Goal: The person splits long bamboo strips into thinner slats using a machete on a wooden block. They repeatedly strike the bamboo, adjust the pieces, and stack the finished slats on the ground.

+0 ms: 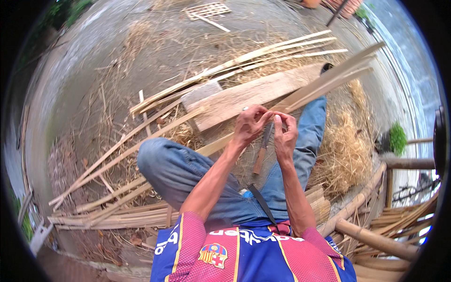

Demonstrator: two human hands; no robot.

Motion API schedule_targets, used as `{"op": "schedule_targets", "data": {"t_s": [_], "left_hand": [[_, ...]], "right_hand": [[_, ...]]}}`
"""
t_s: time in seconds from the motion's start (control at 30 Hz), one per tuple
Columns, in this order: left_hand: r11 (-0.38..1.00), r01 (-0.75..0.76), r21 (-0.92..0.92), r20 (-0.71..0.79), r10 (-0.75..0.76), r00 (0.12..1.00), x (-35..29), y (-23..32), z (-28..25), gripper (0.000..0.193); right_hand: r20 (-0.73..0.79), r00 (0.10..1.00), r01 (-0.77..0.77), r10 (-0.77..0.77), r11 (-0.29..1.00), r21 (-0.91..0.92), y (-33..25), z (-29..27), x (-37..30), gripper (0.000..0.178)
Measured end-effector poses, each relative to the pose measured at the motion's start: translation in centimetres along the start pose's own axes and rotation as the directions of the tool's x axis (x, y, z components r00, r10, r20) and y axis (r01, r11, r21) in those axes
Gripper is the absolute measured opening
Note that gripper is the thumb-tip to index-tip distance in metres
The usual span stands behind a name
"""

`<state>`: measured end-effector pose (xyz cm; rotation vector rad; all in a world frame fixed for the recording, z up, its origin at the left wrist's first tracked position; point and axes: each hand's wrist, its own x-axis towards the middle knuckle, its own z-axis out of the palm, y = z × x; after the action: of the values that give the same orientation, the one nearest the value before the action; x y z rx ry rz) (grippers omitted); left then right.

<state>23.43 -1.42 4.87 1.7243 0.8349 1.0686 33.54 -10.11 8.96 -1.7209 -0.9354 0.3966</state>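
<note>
Both my hands meet above the gap between my legs, fingertips pinched close together. My left hand [252,124], with a ring on one finger, and my right hand [285,135] are closed at the near end of pale, flat bamboo strips [331,77]. These strips slant up to the far right, over my outstretched right leg. The fingers partly hide the gripped ends. Just below the hands is a knife with a wooden handle [259,161], its dark blade pointing away from me. Beyond the hands a wide wooden board [263,96] lies at a slant on the ground.
Long split bamboo strips [235,61] lie beyond the board, and more [112,218] are stacked at the left. A grey block [201,92] sits by the board. Curly shavings [345,150] pile up at the right, beside bamboo poles [376,238]. A small lattice [206,10] lies far off.
</note>
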Motion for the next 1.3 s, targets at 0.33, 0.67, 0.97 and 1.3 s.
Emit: {"op": "schedule_targets", "data": {"t_s": [0.33,0.67,0.97,1.3], "left_hand": [[0.932,-0.302,0.201,-0.136,0.332,0.933,6.6,4.9,-4.7,0.042],[0.942,-0.238,0.235,-0.29,0.302,0.908,8.6,7.2,-9.0,0.037],[0.96,-0.208,0.187,-0.068,0.224,0.972,7.2,7.8,-7.5,0.031],[0.628,0.505,-0.592,-0.211,-0.725,0.655,-24.2,2.4,-32.5,0.078]], "right_hand": [[0.113,0.892,0.452,-0.438,0.865,-0.217,-4.4,1.2,4.1,0.016],[0.596,0.789,0.523,-0.15,0.672,-0.524,-14.6,-4.3,14.7,0.039],[0.798,0.387,0.891,-0.462,-0.035,-0.453,-11.9,-3.0,19.8,0.029],[0.887,0.257,0.966,-0.383,0.075,-0.247,-6.4,-4.9,20.2,0.023]]}}
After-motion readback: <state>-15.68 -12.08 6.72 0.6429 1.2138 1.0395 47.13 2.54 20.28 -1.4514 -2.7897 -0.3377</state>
